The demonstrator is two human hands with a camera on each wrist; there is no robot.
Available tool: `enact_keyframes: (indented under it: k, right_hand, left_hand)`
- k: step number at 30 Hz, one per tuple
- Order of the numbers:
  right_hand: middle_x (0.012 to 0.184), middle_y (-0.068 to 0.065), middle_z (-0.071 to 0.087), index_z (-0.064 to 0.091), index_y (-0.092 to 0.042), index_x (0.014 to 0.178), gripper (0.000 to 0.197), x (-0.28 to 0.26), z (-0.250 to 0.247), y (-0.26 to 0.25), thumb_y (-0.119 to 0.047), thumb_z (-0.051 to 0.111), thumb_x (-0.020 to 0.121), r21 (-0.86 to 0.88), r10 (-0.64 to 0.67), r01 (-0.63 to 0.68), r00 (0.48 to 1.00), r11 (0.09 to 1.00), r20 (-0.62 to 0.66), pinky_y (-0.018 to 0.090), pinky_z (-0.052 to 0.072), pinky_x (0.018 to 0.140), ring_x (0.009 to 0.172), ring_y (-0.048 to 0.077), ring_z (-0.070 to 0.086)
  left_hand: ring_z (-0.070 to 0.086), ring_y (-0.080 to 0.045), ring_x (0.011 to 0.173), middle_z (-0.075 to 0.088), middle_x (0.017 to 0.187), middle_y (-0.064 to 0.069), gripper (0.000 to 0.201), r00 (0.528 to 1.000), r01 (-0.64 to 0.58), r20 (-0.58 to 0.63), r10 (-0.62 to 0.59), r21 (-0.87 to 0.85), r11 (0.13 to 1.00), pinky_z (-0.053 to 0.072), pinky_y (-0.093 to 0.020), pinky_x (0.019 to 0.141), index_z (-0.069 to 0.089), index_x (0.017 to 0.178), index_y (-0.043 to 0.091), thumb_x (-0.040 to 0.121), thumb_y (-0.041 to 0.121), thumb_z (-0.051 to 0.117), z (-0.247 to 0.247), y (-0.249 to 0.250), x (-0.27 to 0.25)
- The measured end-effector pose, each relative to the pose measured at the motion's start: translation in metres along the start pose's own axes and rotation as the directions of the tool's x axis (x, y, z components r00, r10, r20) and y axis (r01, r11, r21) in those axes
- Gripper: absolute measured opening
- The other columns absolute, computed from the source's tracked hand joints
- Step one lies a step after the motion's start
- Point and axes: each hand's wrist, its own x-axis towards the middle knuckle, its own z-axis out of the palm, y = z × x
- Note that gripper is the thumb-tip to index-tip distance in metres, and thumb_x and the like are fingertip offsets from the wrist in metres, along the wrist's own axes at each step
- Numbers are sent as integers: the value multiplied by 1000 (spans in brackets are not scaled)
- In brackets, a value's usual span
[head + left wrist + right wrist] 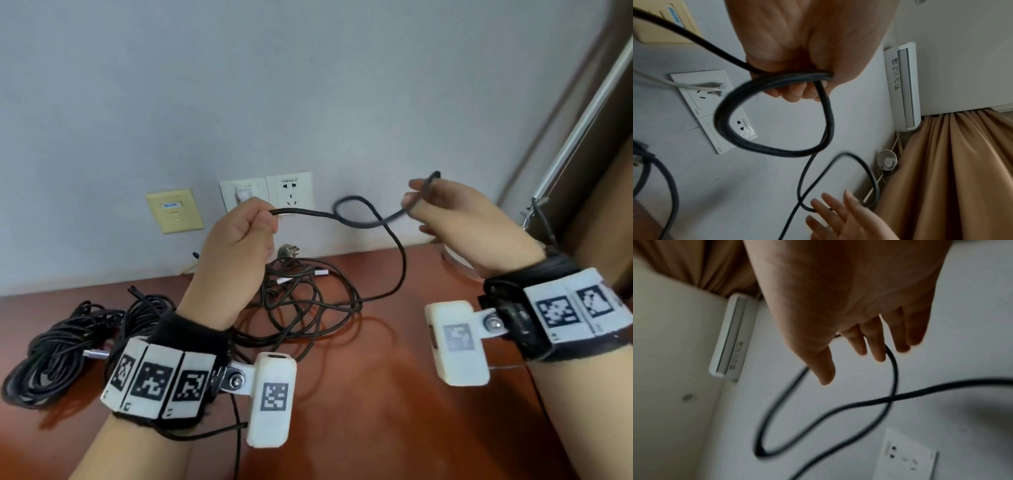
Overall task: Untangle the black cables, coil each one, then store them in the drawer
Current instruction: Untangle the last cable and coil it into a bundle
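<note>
My left hand point(239, 236) is raised in a fist above the desk and grips a small coil of black cable point(723, 123) with a few loops. From that fist the black cable point(308, 213) runs right, makes one loose loop and reaches my right hand point(445, 209). There the cable point(894, 369) lies across and between straight, spread fingers point(877, 344). From the loop a strand drops to a tangle of black cables point(308, 301) on the brown desk point(394, 394). A coiled black bundle point(54, 353) lies at the desk's left. No drawer is in view.
Wall sockets point(289, 192) and a beige panel point(174, 210) sit on the grey wall just behind my hands. A loose plug point(287, 251) lies by the wall. A tan curtain point(951, 162) hangs to the right, with an air conditioner point(902, 86) on the wall.
</note>
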Motion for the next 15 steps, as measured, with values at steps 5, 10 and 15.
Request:
enact_keyframes:
  k: [5,10,15]
  right_hand:
    - [106,-16,68,69,-24,113,36,-3,14,1,-36,75,80,-419,-100,141,988,897,119,17,46,87,101,1,62]
    - [57,-17,61,71,-27,86,12,-18,14,-8,-30,61,90,-714,164,153,921,683,355,10,35,46,59,-1,58]
    - [65,-8,72,73,-20,76,22,-38,1,-42,-26,55,87,-802,279,78,914,592,295,21,52,68,68,6,67]
  left_hand:
    - [37,-17,61,39,57,9,25,998,39,-46,-40,-19,999,31,-33,65,53,75,17,91,31,38,-3,-2,1]
    - [40,-18,60,45,62,-4,28,985,54,-169,-44,52,997,31,-28,61,53,75,18,100,17,41,-10,-10,6]
    - [42,-15,60,48,66,-7,26,984,34,-176,-10,137,990,31,-29,58,54,78,20,101,15,41,-5,-12,6]
